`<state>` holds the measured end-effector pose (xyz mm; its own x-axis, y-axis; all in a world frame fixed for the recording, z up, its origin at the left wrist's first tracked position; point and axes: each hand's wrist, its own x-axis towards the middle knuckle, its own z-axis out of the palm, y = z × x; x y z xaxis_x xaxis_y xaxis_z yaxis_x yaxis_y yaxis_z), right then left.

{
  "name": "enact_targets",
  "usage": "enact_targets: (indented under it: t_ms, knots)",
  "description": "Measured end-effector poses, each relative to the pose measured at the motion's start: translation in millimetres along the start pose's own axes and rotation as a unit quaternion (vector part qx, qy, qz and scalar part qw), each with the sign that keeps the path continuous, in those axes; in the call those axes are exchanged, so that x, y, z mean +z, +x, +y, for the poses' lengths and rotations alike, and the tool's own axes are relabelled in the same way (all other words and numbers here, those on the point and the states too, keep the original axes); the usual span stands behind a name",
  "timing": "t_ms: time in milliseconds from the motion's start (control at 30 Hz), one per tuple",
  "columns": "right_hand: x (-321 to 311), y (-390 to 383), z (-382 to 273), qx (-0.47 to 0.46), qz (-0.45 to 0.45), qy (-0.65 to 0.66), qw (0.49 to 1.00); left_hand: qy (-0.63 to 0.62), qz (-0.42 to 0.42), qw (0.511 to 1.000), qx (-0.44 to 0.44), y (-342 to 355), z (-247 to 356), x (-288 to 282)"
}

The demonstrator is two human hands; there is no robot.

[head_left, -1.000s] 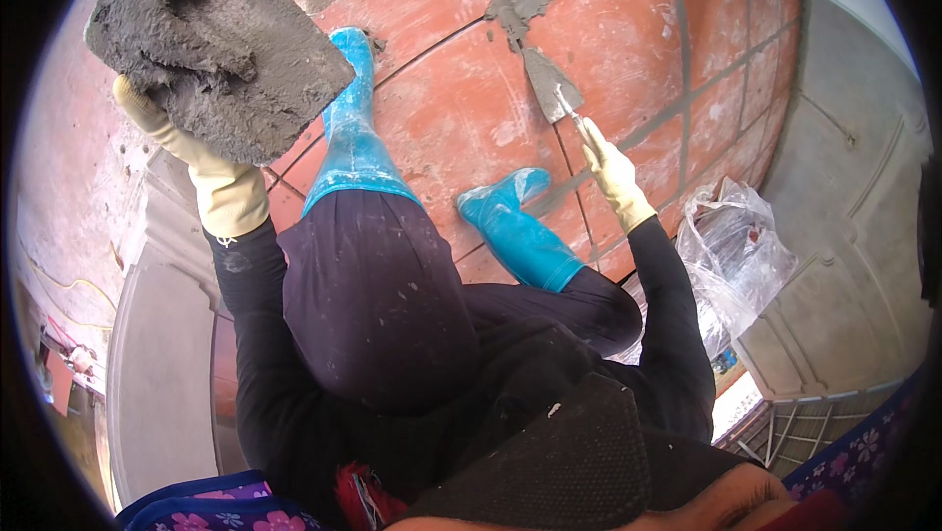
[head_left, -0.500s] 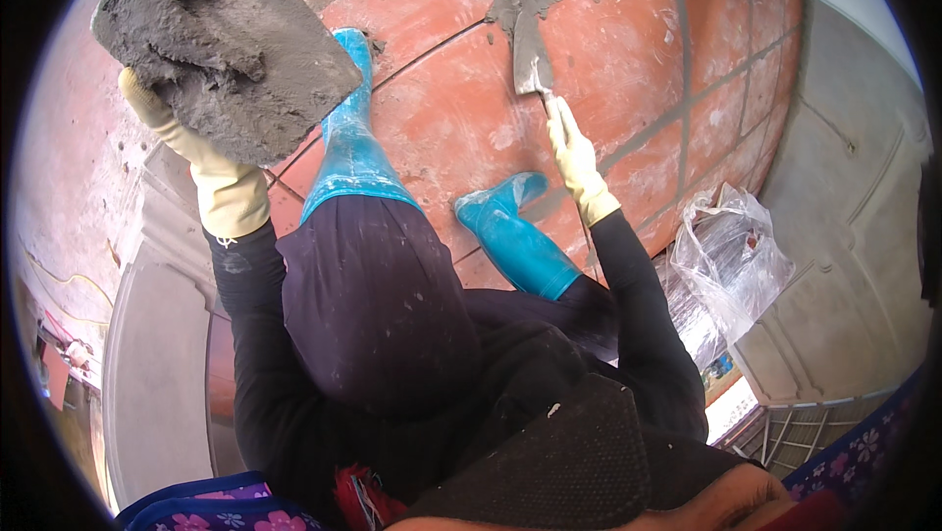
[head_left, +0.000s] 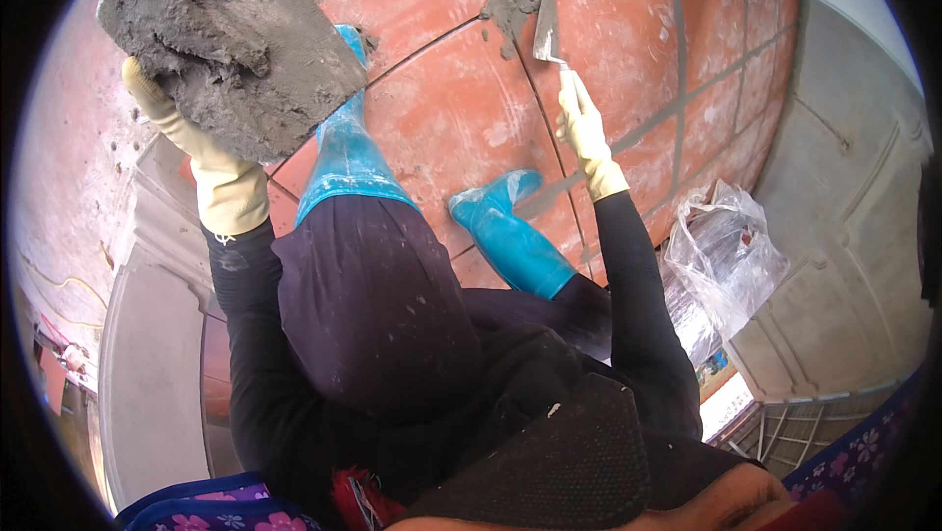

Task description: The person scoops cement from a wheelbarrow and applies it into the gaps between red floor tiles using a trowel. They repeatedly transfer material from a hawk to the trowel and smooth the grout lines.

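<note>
My left hand (head_left: 191, 133), in a pale yellow rubber glove, grips a flat board (head_left: 334, 79) at the upper left. A thick heap of wet grey mortar (head_left: 221, 35) lies on it. The thumb is at the near edge, and a few fingertips show past the far edge. My right hand (head_left: 584, 129), gloved the same way, is closed round the handle of a small trowel (head_left: 546, 30). Its blade is over the red tiles (head_left: 446, 129), beside a joint partly filled with grey mortar (head_left: 513, 7). Nearer to me, that joint shows as a dark gap.
My blue rubber boots, left (head_left: 351, 153) and right (head_left: 515, 232), stand on the tiles. To the right lies a clear plastic bag (head_left: 721, 256), near a grey moulded panel (head_left: 834, 266). Another grey moulded piece (head_left: 152, 335) stands at the left. A yellow cord (head_left: 74, 284) lies beyond it.
My right hand has moved slightly away from me and turned the trowel, so its blade has shifted right, uncovering part of the joint. The loaded board has barely moved.
</note>
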<state>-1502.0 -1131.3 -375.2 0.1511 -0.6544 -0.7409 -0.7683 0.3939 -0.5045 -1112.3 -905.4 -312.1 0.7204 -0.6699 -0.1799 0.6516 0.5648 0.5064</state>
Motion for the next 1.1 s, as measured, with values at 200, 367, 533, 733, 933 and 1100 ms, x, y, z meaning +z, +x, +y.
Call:
enact_targets:
  t_ms: [200,367,533,733,933,1100]
  knots:
    - [8.1,-14.4,12.9,-0.007,-0.048,-0.033,0.998,0.030,0.034,0.999,-0.005,1.2,2.4,0.1]
    - [-12.3,-34.1,2.6,0.000,-0.070,-0.066,0.995,0.043,0.055,0.997,-0.011,-0.6,0.9,3.9]
    - [-2.5,-2.5,-21.9,-0.011,-0.040,-0.034,0.999,0.057,0.084,0.995,-0.018,-3.1,-0.3,8.1]
    - [-1.4,1.8,-1.5,-0.105,-0.065,-0.237,0.964,0.087,0.100,0.991,-0.017,-0.5,4.2,5.2]
    - [-17.7,-24.6,7.0,-0.131,-0.048,-0.249,0.958,0.092,0.087,0.992,-0.013,0.2,6.5,-0.5]
    - [-12.3,-19.9,7.1,-0.136,-0.014,-0.224,0.965,0.096,0.110,0.989,-0.007,-2.6,7.0,-0.4]
